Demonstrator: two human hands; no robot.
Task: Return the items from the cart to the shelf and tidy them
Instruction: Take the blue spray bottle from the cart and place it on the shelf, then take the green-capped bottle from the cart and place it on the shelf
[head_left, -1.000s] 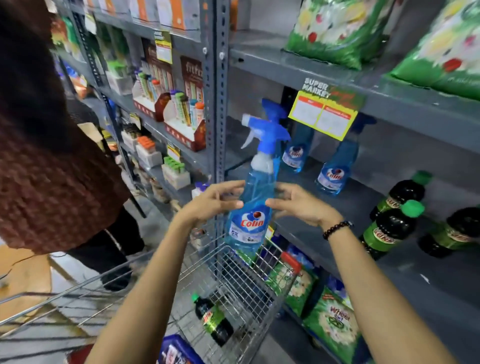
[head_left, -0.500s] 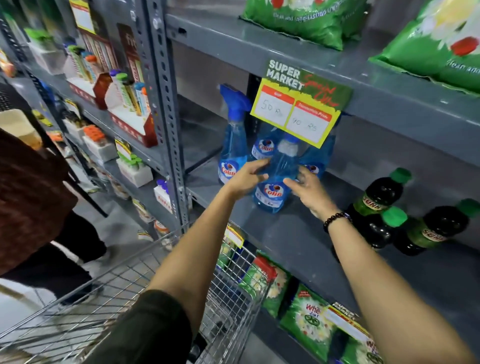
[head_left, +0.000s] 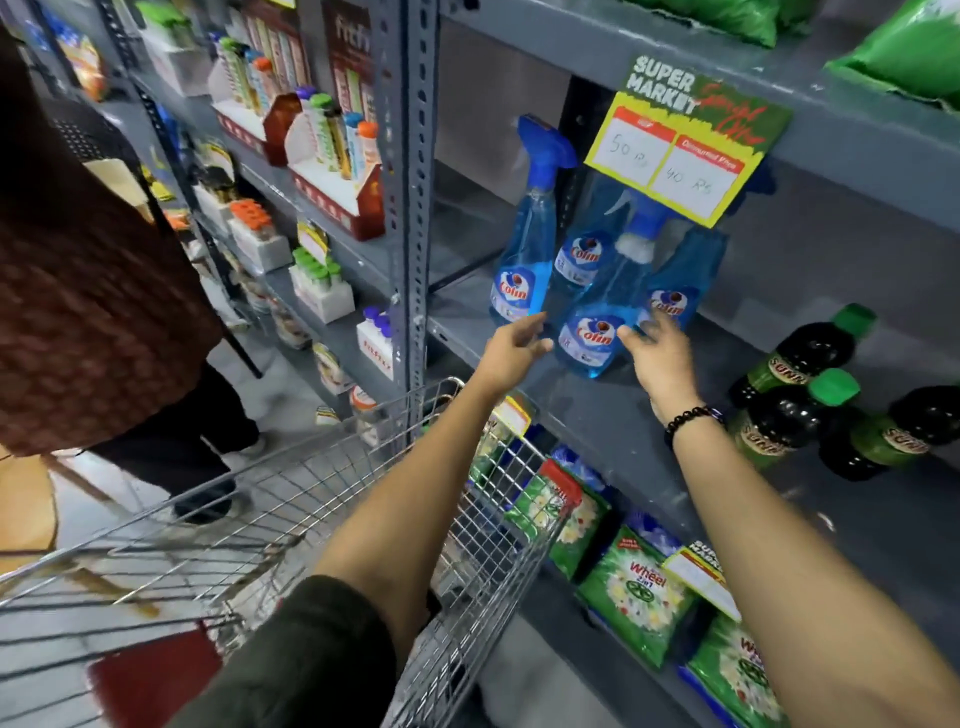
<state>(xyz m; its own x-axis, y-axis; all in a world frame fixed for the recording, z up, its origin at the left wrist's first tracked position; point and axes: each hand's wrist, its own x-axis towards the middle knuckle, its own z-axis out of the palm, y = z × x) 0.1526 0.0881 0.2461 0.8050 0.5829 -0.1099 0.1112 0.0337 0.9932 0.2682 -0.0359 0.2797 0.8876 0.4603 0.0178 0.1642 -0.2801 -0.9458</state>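
Note:
A blue Colin spray bottle (head_left: 597, 332) stands on the grey middle shelf (head_left: 597, 421), in front of several more blue spray bottles (head_left: 524, 260). My left hand (head_left: 511, 351) hovers just left of the front bottle, fingers apart, holding nothing. My right hand (head_left: 657, 358) is just right of it, fingers spread, a black bead bracelet on the wrist. Neither hand grips the bottle. The wire cart (head_left: 291, 519) is below my arms; what lies in it is mostly hidden.
A yellow and green price sign (head_left: 680, 150) hangs over the spray bottles. Dark bottles with green caps (head_left: 795, 400) lie to the right on the same shelf. Green detergent packs (head_left: 639, 592) fill the shelf below. A person in a brown top (head_left: 88, 291) stands at the left.
The spray bottle went from above the cart onto the shelf among the others. Both hands have let go of it and drawn back a little.

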